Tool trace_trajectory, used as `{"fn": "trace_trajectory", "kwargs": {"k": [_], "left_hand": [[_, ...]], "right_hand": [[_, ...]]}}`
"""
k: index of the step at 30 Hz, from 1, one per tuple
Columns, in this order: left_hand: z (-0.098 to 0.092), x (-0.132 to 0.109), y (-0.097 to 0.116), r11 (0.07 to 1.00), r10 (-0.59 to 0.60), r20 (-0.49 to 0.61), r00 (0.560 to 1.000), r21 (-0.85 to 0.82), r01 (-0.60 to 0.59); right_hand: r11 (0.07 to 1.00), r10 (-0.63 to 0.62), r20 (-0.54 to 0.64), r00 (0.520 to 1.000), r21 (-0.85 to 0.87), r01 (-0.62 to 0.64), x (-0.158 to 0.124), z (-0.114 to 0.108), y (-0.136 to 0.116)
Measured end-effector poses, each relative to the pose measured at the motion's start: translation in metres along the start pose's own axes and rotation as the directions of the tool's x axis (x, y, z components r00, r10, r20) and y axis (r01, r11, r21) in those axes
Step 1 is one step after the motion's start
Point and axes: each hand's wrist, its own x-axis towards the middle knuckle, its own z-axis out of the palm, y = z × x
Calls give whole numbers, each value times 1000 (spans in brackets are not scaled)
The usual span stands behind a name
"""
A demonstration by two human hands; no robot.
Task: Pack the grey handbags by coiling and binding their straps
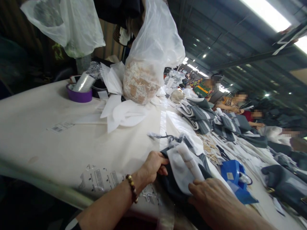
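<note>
At the table's near edge lies a dark grey bag point(168, 179), tilted, with a white sheet point(176, 169) and a rolled white foam strip point(189, 161) on it. The fingers of my left hand point(154, 164) pinch the bag's left edge; a beaded bracelet is on that wrist. Curled over the right side of the bag, my right hand point(208, 193) has its fingertips at the lower end of the foam strip. What lies under those fingers is partly hidden. Just beyond the bag is a dark cord end point(168, 136) in clear wrapping.
Printed clear plastic bags point(100, 180) lie left of my arm. Farther back are white foam sheets point(127, 113), a purple tape roll point(80, 94) and a large plastic bag of scraps point(144, 80). Rightward are a blue holder point(232, 174) and stacked grey bags point(201, 115); several people sit beyond.
</note>
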Motion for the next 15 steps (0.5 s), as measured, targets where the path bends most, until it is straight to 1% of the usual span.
{"fn": "trace_trajectory", "kwargs": {"k": [3,6,10,15], "left_hand": [[2,3,7,994,56,-54,997,-88,-61],[5,9,10,987,73,-117,991,-135,-88],[8,15,11,986,30,-189,981,-154,-60],[16,14,20,991,-9,-248,969,-134,-25]], "right_hand": [[999,50,-45,998,-17,-50,-6,-1,0],[996,78,-95,992,-31,-81,-10,-1,-1],[994,79,-150,986,-58,-88,-11,3,-2],[989,109,-134,985,-86,-121,-4,6,-3]]}}
